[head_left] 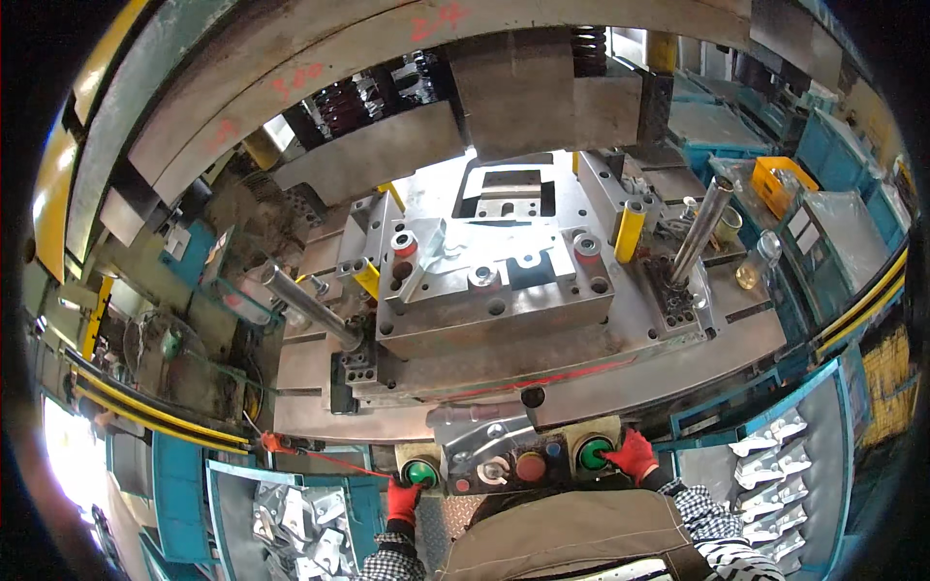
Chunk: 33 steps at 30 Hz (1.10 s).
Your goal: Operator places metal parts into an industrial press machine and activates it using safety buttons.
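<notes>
My left hand [403, 502], in a red glove, rests at the left green push button [420, 473] with a finger on it. At the right green push button [591, 454], my right hand [635, 456], also red-gloved, reaches its fingers onto the button's face. Neither hand holds anything. Between them is a control panel with a red button [530, 467], a selector switch [493, 471] and a small blue button [553, 450]. A shiny metal bracket [492, 438] lies behind these controls. Farther off, a bright stamped sheet-metal part [504, 247] sits on the lower die [494, 324].
The upper die [542, 102] hangs above the lower one. Guide posts [308, 306] [702, 230] rise at both sides. A left bin [221, 504] holds loose metal parts; the right bin [833, 436] has parts in rows. A yellow crate [781, 186] stands far right.
</notes>
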Each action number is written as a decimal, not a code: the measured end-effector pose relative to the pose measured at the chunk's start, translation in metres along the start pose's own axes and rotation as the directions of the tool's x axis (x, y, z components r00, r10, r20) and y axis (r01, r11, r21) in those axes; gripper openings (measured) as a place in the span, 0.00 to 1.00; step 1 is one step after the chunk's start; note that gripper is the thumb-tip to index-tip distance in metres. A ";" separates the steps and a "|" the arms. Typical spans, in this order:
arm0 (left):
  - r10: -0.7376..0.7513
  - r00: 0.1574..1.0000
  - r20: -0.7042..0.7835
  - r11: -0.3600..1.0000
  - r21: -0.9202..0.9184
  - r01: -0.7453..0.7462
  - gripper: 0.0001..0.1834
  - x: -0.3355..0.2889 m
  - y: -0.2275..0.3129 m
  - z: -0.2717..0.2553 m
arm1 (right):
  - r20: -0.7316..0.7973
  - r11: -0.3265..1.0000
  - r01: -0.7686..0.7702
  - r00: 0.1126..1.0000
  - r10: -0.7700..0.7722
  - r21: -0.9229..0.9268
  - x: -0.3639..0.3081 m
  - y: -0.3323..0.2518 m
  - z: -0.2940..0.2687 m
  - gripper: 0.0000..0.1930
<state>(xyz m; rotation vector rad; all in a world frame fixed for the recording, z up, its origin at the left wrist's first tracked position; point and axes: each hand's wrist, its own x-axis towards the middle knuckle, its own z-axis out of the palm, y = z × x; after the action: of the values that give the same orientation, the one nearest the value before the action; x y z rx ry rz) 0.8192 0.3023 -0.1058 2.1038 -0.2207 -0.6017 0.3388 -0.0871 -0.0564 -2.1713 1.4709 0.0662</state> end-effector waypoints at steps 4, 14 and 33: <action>-0.119 0.993 0.008 0.992 -0.043 0.119 0.56 -0.007 0.003 0.000 | -0.008 0.999 0.026 1.000 -0.026 0.023 0.003 0.005 0.005 0.51; 0.133 0.979 -0.152 0.991 0.042 -0.128 0.45 -0.004 -0.003 0.006 | -0.013 0.999 0.015 1.000 -0.014 0.037 0.004 0.004 0.000 0.48; 0.012 1.000 0.013 1.000 0.007 -0.012 0.55 -0.004 0.002 0.004 | 0.052 0.990 -0.005 0.999 -0.003 0.144 -0.006 -0.002 -0.022 0.50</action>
<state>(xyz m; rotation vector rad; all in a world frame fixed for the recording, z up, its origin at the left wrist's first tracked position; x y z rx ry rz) 0.8139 0.3000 -0.1050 2.1048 -0.2433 -0.6084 0.3327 -0.0913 -0.0348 -2.0382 1.4037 0.0159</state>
